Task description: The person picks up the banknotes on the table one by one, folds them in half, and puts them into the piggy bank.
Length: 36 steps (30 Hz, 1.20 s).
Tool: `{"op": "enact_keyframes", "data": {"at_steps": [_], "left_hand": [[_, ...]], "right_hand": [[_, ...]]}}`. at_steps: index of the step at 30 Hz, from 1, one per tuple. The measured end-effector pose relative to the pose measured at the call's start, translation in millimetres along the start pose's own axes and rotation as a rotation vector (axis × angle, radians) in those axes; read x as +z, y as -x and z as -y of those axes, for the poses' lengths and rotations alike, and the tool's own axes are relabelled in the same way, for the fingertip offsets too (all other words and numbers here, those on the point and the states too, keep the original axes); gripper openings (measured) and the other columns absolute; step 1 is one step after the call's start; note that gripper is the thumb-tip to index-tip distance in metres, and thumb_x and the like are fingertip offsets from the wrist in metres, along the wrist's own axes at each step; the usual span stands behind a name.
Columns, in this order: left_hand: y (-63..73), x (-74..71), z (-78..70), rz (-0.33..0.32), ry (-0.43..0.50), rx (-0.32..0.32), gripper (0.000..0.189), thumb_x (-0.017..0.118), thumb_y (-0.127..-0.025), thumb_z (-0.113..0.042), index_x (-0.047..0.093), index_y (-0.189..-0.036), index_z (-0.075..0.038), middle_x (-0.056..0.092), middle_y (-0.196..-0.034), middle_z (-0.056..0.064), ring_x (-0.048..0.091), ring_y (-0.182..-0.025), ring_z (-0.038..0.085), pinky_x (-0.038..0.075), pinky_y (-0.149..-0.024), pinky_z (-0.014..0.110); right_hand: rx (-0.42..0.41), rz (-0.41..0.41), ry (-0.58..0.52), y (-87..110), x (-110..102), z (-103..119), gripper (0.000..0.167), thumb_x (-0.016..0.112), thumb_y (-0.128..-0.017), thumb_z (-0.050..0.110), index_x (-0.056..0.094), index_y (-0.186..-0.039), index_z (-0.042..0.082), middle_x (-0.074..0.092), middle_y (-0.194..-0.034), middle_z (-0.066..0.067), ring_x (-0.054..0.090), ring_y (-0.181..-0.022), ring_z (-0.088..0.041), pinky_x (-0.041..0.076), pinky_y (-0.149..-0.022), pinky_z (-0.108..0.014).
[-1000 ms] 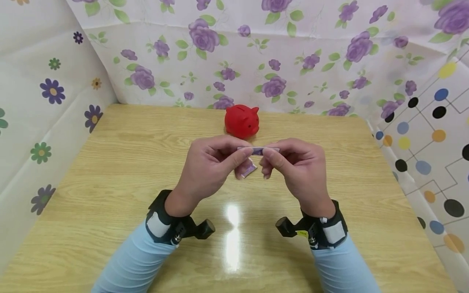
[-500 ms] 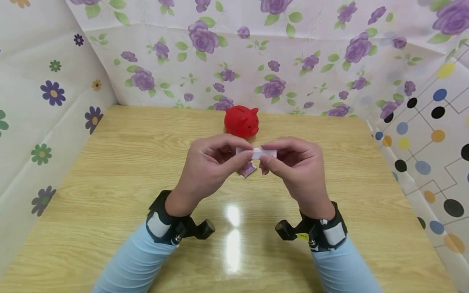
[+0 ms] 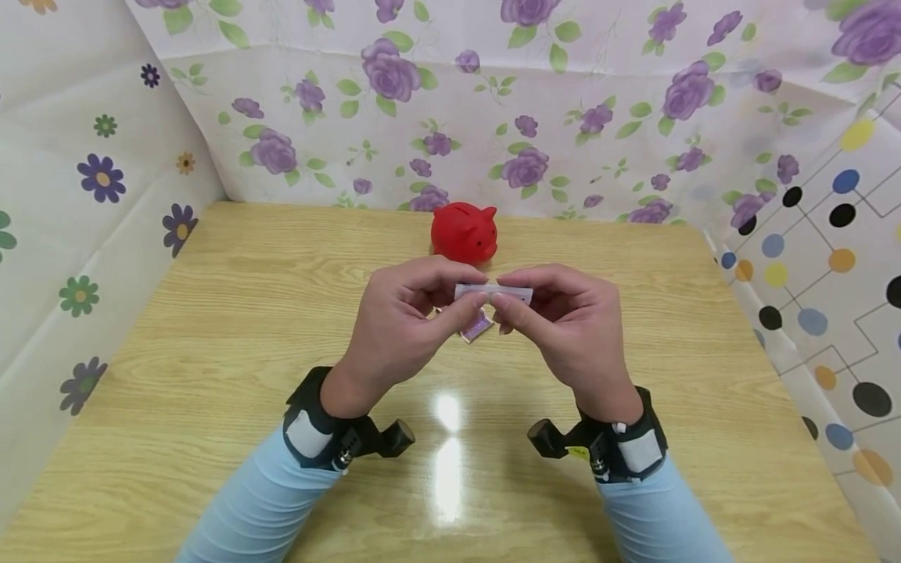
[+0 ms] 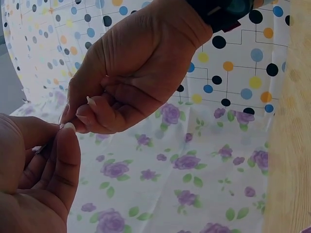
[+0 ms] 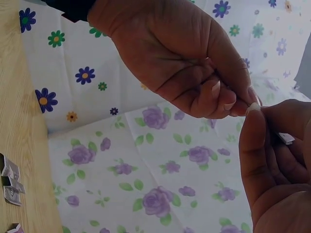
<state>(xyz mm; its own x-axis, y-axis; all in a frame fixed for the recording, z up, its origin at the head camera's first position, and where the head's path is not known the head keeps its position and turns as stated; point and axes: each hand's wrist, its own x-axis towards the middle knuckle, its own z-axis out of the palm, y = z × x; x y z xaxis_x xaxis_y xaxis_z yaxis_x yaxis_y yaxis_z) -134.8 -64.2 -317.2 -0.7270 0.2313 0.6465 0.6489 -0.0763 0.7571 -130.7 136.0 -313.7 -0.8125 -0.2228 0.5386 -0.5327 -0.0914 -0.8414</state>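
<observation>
A narrow pale strip of folded paper note [image 3: 507,292] is held level above the table in the head view. My left hand [image 3: 404,324] pinches its left part between thumb and index finger. My right hand [image 3: 580,324] pinches the right part the same way, thumb tips almost meeting at the middle. In the right wrist view, a white end of the note [image 5: 285,139] shows inside my right hand; most of it is hidden by fingers. Beneath the hands, a purple folded paper piece [image 3: 477,327] lies on the table, partly covered by my left hand.
A red piggy bank [image 3: 464,231] with a slot on top stands just beyond the hands on the wooden table [image 3: 281,258]. Folded paper pieces [image 5: 11,180] show at the left edge of the right wrist view. Flower-printed cloth [image 3: 317,148] rises behind the table; patterned sheets flank both sides.
The strip has turned in the fingers: its purple printed face showed earlier, now a pale one does. Both thumbs have slid inward toward its middle. Piggy bank unmoved.
</observation>
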Motion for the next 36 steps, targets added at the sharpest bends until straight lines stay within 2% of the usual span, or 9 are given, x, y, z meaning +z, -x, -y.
{"op": "enact_keyframes", "data": {"at_steps": [4, 11, 18, 25, 29, 32, 36], "left_hand": [[0.2, 0.1, -0.4, -0.005, 0.005, 0.000, 0.019, 0.074, -0.085, 0.011, 0.073, -0.104, 0.007, 0.071, -0.084, 0.014, 0.064, -0.061, 0.016, 0.053, -0.055, 0.026], [-0.3, -3.6, -1.3, -0.015, 0.003, -0.020, 0.018, 0.073, -0.087, 0.010, 0.074, -0.104, 0.007, 0.071, -0.085, 0.015, 0.063, -0.061, 0.021, 0.048, -0.052, 0.024], [-1.2, -5.2, -0.5, -0.011, 0.006, -0.039, 0.019, 0.073, -0.086, 0.012, 0.073, -0.105, 0.008, 0.070, -0.083, 0.016, 0.065, -0.061, 0.021, 0.054, -0.054, 0.026], [-2.5, -7.6, -1.8, -0.003, -0.005, -0.049, 0.022, 0.071, -0.088, 0.011, 0.072, -0.110, 0.009, 0.071, -0.084, 0.015, 0.069, -0.064, 0.022, 0.055, -0.055, 0.026], [-2.5, -8.5, -2.0, -0.010, -0.032, -0.058, 0.025, 0.071, -0.089, 0.009, 0.071, -0.114, 0.007, 0.069, -0.077, 0.011, 0.068, -0.063, 0.020, 0.056, -0.056, 0.027], [-2.2, -8.3, -1.3, -0.023, -0.063, -0.050, 0.030, 0.073, -0.089, 0.008, 0.069, -0.118, 0.005, 0.067, -0.073, 0.009, 0.067, -0.062, 0.019, 0.056, -0.055, 0.028], [-2.8, -7.2, -0.1, -0.039, -0.101, -0.008, 0.035, 0.073, -0.088, 0.009, 0.066, -0.121, 0.005, 0.067, -0.075, 0.010, 0.067, -0.062, 0.018, 0.058, -0.057, 0.028]], "right_hand": [[-0.004, -0.005, 0.019, 0.2, 0.2, -0.6, 0.022, 0.078, -0.087, -0.002, 0.072, -0.106, -0.011, 0.076, -0.089, -0.009, 0.070, -0.068, -0.022, 0.062, -0.064, -0.033], [0.032, -0.028, 0.019, -0.5, -0.5, -3.6, 0.025, 0.078, -0.088, 0.000, 0.073, -0.111, -0.009, 0.076, -0.088, -0.005, 0.070, -0.069, -0.022, 0.063, -0.065, -0.032], [0.009, -0.021, -0.002, -2.0, -2.5, -6.3, 0.024, 0.078, -0.087, -0.003, 0.072, -0.109, -0.011, 0.075, -0.084, -0.008, 0.070, -0.066, -0.021, 0.062, -0.062, -0.032], [0.052, -0.056, 0.039, -2.6, -5.4, -6.5, 0.026, 0.078, -0.088, 0.001, 0.072, -0.111, -0.010, 0.074, -0.083, -0.005, 0.070, -0.067, -0.020, 0.062, -0.065, -0.030], [0.048, -0.071, 0.032, -2.9, -7.0, -6.0, 0.024, 0.078, -0.088, -0.001, 0.072, -0.108, -0.012, 0.073, -0.080, -0.005, 0.069, -0.065, -0.020, 0.061, -0.062, -0.030], [0.033, -0.066, 0.013, -2.7, -7.0, -6.2, 0.026, 0.077, -0.087, -0.003, 0.071, -0.111, -0.011, 0.074, -0.081, -0.005, 0.070, -0.065, -0.020, 0.062, -0.063, -0.032], [0.041, -0.047, 0.010, -3.3, -7.2, -6.3, 0.023, 0.075, -0.090, -0.001, 0.072, -0.111, -0.008, 0.074, -0.080, -0.005, 0.070, -0.065, -0.019, 0.062, -0.062, -0.031]]}}
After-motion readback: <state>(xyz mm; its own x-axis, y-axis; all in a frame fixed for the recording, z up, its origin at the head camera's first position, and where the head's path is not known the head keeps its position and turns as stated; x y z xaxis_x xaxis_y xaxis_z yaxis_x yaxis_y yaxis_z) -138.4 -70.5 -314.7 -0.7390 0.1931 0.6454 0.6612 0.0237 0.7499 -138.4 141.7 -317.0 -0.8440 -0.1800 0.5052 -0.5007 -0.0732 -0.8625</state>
